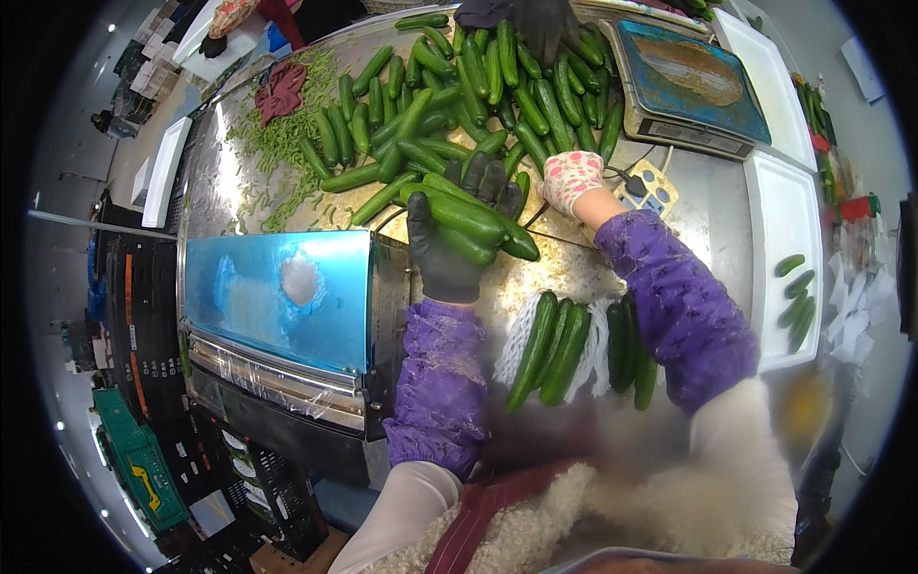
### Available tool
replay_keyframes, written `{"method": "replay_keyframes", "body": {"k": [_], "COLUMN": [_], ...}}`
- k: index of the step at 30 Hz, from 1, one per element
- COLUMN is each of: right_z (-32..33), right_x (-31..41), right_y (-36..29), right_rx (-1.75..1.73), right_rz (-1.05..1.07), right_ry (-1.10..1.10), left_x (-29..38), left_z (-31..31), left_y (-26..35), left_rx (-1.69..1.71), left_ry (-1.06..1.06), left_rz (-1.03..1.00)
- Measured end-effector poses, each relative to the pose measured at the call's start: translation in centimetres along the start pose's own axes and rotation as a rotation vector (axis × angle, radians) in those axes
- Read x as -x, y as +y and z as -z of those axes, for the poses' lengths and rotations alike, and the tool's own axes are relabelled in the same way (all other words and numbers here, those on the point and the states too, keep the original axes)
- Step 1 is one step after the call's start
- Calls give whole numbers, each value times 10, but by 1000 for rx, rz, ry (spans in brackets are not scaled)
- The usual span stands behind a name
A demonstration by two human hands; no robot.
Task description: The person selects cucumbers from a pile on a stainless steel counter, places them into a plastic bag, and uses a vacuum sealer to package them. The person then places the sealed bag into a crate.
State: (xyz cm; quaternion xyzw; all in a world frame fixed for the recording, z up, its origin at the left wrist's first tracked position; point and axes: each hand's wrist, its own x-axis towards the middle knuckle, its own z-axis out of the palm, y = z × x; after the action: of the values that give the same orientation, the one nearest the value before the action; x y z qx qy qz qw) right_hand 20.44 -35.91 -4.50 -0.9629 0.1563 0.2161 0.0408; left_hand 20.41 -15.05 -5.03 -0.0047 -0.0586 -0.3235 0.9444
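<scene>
Several cucumbers point(459, 215) lie across the palm of my left hand point(455, 251), which wears a dark glove and has its fingers curled up around them. My right hand point(571, 181), in a white glove with a pink pattern, reaches to the near edge of a large cucumber pile point(495, 79); its fingertips are hidden, so a hold cannot be made out. Nearer to me, several cucumbers point(556, 351) rest on white foam netting point(520, 341). More cucumbers point(622, 344) lie beside them, partly under my right sleeve.
A film wrapping machine point(280, 287) stands at left, a weighing scale point(692, 79) at upper right. A power strip point(649, 190) with cables lies right of my right hand. White foam trays point(785, 251) line the right side. A co-worker's dark-gloved hand point(549, 29) touches the pile's far side.
</scene>
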Motion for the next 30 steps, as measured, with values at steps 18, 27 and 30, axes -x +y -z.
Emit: {"method": "replay_keyframes", "body": {"k": [18, 27, 30], "right_z": [10, -8, -1], "right_x": [100, 100, 44], "right_y": [14, 6, 50], "right_rx": [-761, -850, -848], "right_rz": [884, 467, 191], "right_ry": [392, 502, 526], "left_x": [45, 40, 35], "left_z": [-25, -15, -10], "left_y": [-28, -42, -34], "left_rx": [-525, -337, -262], "left_ry": [312, 226, 277], "left_rz": [251, 160, 192]}}
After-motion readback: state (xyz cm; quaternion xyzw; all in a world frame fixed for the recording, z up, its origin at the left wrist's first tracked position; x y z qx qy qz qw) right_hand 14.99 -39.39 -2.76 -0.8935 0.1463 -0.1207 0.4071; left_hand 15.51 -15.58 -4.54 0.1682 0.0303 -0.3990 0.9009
